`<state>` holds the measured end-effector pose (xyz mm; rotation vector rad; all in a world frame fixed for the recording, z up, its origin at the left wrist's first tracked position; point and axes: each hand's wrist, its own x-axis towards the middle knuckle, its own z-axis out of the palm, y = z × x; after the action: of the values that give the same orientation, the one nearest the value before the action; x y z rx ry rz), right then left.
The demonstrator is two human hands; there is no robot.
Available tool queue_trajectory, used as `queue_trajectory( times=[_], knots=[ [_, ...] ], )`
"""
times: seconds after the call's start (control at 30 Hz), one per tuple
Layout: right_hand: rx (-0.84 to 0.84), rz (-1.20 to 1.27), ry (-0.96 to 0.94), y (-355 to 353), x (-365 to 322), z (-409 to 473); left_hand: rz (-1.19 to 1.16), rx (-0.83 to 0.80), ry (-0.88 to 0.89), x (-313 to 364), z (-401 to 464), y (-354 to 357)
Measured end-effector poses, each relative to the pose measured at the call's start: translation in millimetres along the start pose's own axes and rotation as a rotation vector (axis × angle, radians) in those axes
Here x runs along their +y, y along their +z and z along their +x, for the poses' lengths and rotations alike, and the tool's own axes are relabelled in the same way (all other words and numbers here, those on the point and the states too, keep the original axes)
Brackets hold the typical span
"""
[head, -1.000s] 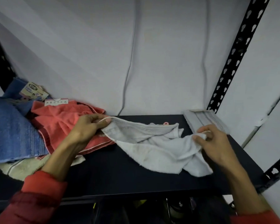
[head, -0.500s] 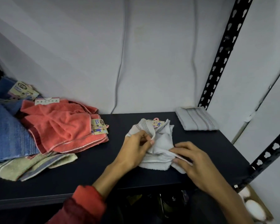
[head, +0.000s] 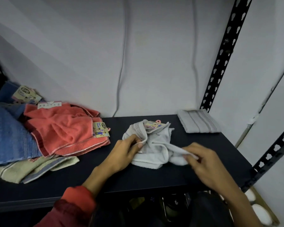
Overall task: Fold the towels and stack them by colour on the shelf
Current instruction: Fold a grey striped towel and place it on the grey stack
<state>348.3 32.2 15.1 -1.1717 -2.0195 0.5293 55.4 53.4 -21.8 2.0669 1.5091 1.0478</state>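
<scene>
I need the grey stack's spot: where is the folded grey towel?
In the head view, the folded grey towel lies at the shelf's back right corner, beside the black slotted upright.

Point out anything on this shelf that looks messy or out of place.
The coral towel, blue towel and pale green towel lie in one crumpled, mixed heap at the left, unsorted. The white towel between both hands is still bunched. Only the folded grey-white towel by the right post looks tidy.
</scene>
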Motion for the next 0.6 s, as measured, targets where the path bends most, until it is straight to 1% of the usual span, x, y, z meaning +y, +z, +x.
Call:
queue_trajectory(
  times=[0.07,0.13,0.17,0.2,0.27,0.33,0.4,0.47,0.5,0.53,0.6],
  knots=[
    [0.158,0.095,0.019,-12.8,-8.9,12.6,-0.103,0.193,-0.028,2.5,12.6,-14.8],
    [0.270,0.267,0.027,-23.0,-30.2,28.9,-0.201,0.415,-0.056,15.4,33.3,-38.0],
    [0.290,0.343,0.000,-27.9,-42.6,37.9,-0.233,0.472,-0.053,25.7,44.5,-51.7],
    [0.273,0.378,-0.046,-32.0,-55.6,46.8,-0.248,0.485,-0.038,37.0,55.2,-65.5],
    [0.127,0.325,-0.159,-38.7,-78.8,62.3,-0.226,0.425,0.013,60.2,72.6,-90.3],
    [-0.079,0.198,-0.240,-45.0,-93.4,76.0,-0.182,0.348,0.067,82.5,82.2,-106.9],
    [-0.306,0.110,-0.257,-56.3,-103.5,87.2,-0.140,0.317,0.101,98.9,85.8,-114.7],
    [-0.517,0.096,-0.239,-67.6,-111.8,94.5,-0.159,0.307,0.108,107.5,84.4,-115.2],
    [-0.546,0.124,-0.226,-70.6,-115.2,97.4,-0.197,0.290,0.095,109.8,82.3,-113.6],
    [-0.509,0.169,-0.208,-71.1,-117.3,100.4,-0.248,0.259,0.077,110.6,80.3,-110.8],
    [-0.330,0.272,-0.164,-65.7,-118.6,105.0,-0.386,0.144,0.059,111.8,75.2,-103.9]
  ],
)
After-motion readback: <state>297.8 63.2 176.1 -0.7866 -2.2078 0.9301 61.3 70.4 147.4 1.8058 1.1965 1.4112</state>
